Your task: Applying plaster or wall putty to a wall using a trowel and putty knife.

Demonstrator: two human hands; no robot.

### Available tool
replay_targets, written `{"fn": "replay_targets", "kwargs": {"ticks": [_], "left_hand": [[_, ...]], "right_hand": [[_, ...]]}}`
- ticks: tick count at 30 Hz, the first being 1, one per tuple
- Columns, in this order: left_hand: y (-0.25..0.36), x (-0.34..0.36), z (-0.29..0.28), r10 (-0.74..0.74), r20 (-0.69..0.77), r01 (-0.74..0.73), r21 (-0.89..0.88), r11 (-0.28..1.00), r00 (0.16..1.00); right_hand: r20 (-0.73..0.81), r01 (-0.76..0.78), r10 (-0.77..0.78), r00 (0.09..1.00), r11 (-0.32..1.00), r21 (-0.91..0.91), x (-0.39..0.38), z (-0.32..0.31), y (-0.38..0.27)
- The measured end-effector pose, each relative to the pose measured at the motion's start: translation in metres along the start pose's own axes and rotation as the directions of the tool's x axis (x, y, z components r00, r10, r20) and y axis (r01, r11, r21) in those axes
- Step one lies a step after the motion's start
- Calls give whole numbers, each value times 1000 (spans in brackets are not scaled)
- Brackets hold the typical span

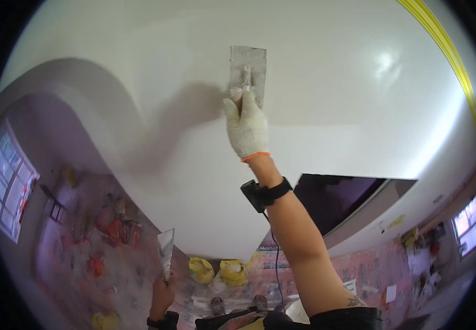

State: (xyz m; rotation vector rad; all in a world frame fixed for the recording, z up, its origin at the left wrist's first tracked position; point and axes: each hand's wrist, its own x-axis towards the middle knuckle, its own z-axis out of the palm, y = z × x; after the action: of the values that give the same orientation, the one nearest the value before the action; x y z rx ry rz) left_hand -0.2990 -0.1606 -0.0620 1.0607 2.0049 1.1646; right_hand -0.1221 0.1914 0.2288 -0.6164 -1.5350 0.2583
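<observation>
My right hand (248,131), in a pale knit glove with an orange cuff edge, is raised high and wrapped round the handle of a plastering trowel (256,60). The trowel's flat, smeared rectangular blade lies against the smooth white wall (199,192). Lower down on the left, my left hand (162,294) is closed round the handle of a putty knife (165,246), its wide blade pointing up and away from the wall. Whether any plaster sits on either blade, I cannot make out.
Yellow strips (441,41) run along the upper right. A dark rectangular opening (334,201) lies beside my right forearm; an arched opening stands left. Yellow bags (232,272) and red bags (118,230) sit on the stained floor (139,264). A cable hangs from my right wrist strap.
</observation>
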Motion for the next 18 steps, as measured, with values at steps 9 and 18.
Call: {"fn": "replay_targets", "kwargs": {"ticks": [9,18], "left_hand": [[88,5,65,-46,176,39,39,998,983],[159,-21,124,-140,401,136,39,990,905]], "right_hand": [[-46,-344,350,936,933,109,39,-264,92],[-296,-344,325,898,939,-11,18,-391,147]]}}
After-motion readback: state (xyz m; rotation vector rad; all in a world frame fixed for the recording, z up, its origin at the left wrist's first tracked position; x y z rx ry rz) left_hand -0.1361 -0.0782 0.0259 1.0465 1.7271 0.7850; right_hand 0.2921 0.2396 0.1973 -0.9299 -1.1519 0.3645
